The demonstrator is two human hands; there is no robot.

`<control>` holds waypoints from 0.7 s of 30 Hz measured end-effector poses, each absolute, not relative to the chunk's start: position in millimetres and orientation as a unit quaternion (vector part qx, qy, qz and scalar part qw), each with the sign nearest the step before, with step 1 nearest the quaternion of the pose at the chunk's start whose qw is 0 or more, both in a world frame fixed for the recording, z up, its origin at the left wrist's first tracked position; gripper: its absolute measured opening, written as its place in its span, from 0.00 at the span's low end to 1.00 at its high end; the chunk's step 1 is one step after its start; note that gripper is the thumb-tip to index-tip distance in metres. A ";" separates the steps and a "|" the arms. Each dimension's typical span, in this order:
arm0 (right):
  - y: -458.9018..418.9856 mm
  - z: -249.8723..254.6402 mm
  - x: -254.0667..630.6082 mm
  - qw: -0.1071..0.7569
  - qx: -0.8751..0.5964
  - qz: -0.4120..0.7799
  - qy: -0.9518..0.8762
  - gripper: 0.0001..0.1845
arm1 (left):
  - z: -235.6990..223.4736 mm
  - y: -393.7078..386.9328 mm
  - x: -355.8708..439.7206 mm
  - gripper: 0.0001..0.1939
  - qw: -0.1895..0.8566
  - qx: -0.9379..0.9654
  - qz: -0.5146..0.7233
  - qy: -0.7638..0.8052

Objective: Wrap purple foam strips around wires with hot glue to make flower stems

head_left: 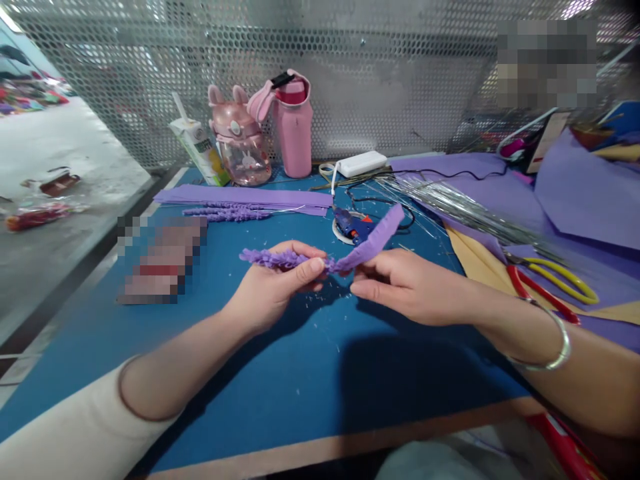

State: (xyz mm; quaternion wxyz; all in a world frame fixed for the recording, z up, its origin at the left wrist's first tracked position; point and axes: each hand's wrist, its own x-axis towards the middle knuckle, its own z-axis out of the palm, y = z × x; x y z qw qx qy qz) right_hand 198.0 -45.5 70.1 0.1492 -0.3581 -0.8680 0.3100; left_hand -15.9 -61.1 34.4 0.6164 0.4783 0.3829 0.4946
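Left hand (pixel 273 287) pinches purple sprig (pixel 273 259), right hand (pixel 407 285) strip (pixel 377 238) — carton (pixel 204 152) print seemingly illegible.

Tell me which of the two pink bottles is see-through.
The eared bottle, between the drink carton and the other bottle. Its lower part is clear; the other is solid pink, with a strap on top.

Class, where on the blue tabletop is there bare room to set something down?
The widest bare patch of tabletop lies between the left forearm and right forearm, toward the brown near edge; another, between the blurred item and left forearm. Crowded: the back, with the pink bottle, and the right, with purple sheets and wires.
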 end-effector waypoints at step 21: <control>-55.5 73.5 207.7 0.050 -0.348 0.076 -0.933 0.08 | 20.4 -30.4 -46.3 0.15 0.226 0.865 0.273 0.356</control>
